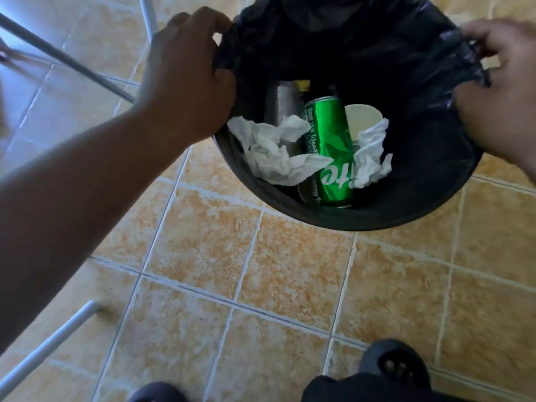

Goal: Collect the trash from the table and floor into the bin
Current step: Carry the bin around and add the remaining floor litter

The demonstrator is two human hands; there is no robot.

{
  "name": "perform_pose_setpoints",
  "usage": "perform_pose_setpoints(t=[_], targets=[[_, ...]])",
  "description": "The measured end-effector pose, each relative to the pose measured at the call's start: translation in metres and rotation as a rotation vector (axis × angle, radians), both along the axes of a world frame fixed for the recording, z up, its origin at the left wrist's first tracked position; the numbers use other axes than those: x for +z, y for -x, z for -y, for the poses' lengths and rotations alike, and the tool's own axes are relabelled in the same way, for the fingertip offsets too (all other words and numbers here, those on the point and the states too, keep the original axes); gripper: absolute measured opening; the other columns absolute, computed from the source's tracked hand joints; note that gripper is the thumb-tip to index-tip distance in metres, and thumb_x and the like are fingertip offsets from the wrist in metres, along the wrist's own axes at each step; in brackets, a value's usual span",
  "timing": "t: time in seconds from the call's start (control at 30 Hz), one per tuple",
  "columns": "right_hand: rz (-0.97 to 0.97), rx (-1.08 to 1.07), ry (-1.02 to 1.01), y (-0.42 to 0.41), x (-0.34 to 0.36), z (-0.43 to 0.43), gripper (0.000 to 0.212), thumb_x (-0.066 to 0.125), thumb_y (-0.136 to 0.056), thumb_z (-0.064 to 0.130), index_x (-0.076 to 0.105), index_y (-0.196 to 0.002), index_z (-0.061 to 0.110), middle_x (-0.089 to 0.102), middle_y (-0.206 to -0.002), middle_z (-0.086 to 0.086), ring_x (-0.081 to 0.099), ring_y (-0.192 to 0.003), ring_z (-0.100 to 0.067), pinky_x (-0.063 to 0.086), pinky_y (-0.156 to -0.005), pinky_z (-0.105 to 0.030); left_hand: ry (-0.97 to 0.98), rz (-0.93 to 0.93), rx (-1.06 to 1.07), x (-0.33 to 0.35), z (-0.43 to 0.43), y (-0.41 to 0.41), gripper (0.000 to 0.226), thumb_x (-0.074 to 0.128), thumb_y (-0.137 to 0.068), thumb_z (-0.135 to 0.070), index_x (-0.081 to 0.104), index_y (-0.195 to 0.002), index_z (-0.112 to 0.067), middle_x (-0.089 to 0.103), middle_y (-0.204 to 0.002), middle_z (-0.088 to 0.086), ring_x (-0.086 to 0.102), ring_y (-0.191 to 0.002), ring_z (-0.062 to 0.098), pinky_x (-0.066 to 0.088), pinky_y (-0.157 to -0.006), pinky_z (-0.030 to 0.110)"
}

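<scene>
A round black bin (377, 219) lined with a black plastic bag (362, 53) stands on the tiled floor in front of me. Inside lie a crushed green soda can (330, 146), crumpled white tissues (272, 149), a paper cup (362, 117) and a grey cylindrical can (282, 103). My left hand (188, 74) pinches the bag's edge at the bin's left rim. At the right rim, my right hand (501, 82) grips the gathered bag edge.
White metal table legs (148, 13) and a thin crossbar (66, 62) stand to the left, with another leg (49, 340) at lower left. Orange floor tiles (261, 285) surround the bin. My feet in dark slippers (394, 364) are at the bottom.
</scene>
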State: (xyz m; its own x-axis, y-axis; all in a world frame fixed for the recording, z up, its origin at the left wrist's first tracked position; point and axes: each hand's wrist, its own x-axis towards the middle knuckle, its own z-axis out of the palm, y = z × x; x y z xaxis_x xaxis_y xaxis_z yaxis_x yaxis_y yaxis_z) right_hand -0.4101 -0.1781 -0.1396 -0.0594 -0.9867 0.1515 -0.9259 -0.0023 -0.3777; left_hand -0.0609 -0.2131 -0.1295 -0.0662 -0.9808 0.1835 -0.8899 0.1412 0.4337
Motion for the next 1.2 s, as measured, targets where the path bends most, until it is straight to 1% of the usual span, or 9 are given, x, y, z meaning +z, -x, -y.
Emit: perform_pose_setpoints(t=[0.07,0.17,0.4,0.53,0.67,0.8,0.9,1.07,1.2], targets=[[0.016,-0.022,-0.001,0.003,-0.002,-0.005,0.055,0.043,-0.081,0.027,0.047,-0.131,0.051,0.061,-0.123,-0.002,0.062,-0.107,-0.033,0.054,-0.085,-0.052,-0.001,0.024,-0.003,0.005,-0.004,0.0,0.052,0.044,-0.077,-0.013,0.056,-0.127,-0.022,0.064,-0.116,0.009,0.057,-0.105,0.023,0.036,-0.086,0.025],[0.073,-0.073,0.0,-0.015,0.01,-0.015,0.057,0.041,-0.081,0.018,0.05,-0.133,0.04,0.063,-0.123,-0.004,0.06,-0.113,-0.029,0.053,-0.087,-0.05,-0.071,0.036,0.021,0.015,-0.01,0.002,0.058,0.04,-0.076,-0.011,0.055,-0.13,-0.025,0.066,-0.112,0.012,0.059,-0.102,0.027,0.038,-0.083,0.024],[0.092,-0.107,-0.159,-0.047,0.077,-0.102,0.059,0.047,-0.08,0.012,0.055,-0.137,0.023,0.059,-0.11,-0.019,0.057,-0.096,-0.032,0.044,-0.082,-0.028,-0.277,-0.003,0.055,0.08,-0.1,-0.014,0.064,0.04,-0.075,-0.012,0.052,-0.136,-0.027,0.062,-0.1,0.017,0.054,-0.094,0.031,0.035,-0.078,0.03],[0.191,-0.092,-0.177,-0.063,0.157,-0.168,0.059,0.054,-0.081,0.003,0.054,-0.139,0.011,0.053,-0.1,-0.001,0.056,-0.087,-0.033,0.041,-0.082,-0.025,-0.384,-0.023,0.128,0.162,-0.164,-0.024,0.063,0.042,-0.077,-0.01,0.051,-0.138,-0.023,0.058,-0.097,0.02,0.05,-0.089,0.03,0.037,-0.077,0.032],[0.235,-0.132,-0.211,-0.069,0.26,-0.205,0.057,0.057,-0.078,-0.007,0.058,-0.134,0.005,0.057,-0.099,-0.021,0.054,-0.086,-0.029,0.042,-0.082,-0.028,-0.476,-0.077,0.125,0.264,-0.205,-0.021,0.062,0.041,-0.077,-0.01,0.053,-0.137,-0.017,0.051,-0.089,0.017,0.049,-0.082,0.03,0.044,-0.077,0.036],[0.259,-0.167,-0.199,-0.055,0.383,-0.225,0.057,0.062,-0.075,-0.014,0.06,-0.13,0.002,0.059,-0.098,-0.023,0.049,-0.084,-0.02,0.039,-0.078,-0.029,-0.494,-0.119,0.178,0.392,-0.226,-0.002,0.056,0.044,-0.082,-0.011,0.054,-0.136,-0.022,0.052,-0.098,0.013,0.056,-0.082,0.031,0.049,-0.078,0.037],[0.268,-0.155,-0.163,-0.037,0.476,-0.236,0.058,0.062,-0.075,-0.017,0.061,-0.129,0.002,0.059,-0.097,-0.02,0.051,-0.084,-0.019,0.038,-0.077,-0.023,-0.471,-0.116,0.201,0.489,-0.235,0.017,0.053,0.051,-0.088,-0.005,0.054,-0.137,-0.025,0.054,-0.101,0.008,0.053,-0.083,0.022,0.038,-0.077,0.023],[0.297,-0.091,-0.078,0.0,0.602,-0.242,0.058,0.064,-0.075,-0.019,0.06,-0.13,0.0,0.056,-0.092,-0.011,0.037,-0.075,0.001,0.03,-0.072,-0.012,-0.334,-0.133,0.182,0.616,-0.247,0.046,0.053,0.056,-0.087,-0.002,0.056,-0.135,-0.025,0.054,-0.094,0.003,0.05,-0.077,0.017,0.036,-0.075,0.023],[0.314,-0.076,0.0,0.028,0.669,-0.233,0.057,0.065,-0.077,-0.016,0.06,-0.131,0.004,0.05,-0.09,0.0,0.04,-0.069,-0.006,0.029,-0.066,-0.014,-0.215,-0.158,0.147,0.679,-0.243,0.068,0.054,0.058,-0.085,0.001,0.058,-0.132,-0.026,0.057,-0.093,0.005,0.053,-0.075,0.017,0.034,-0.071,0.02]])
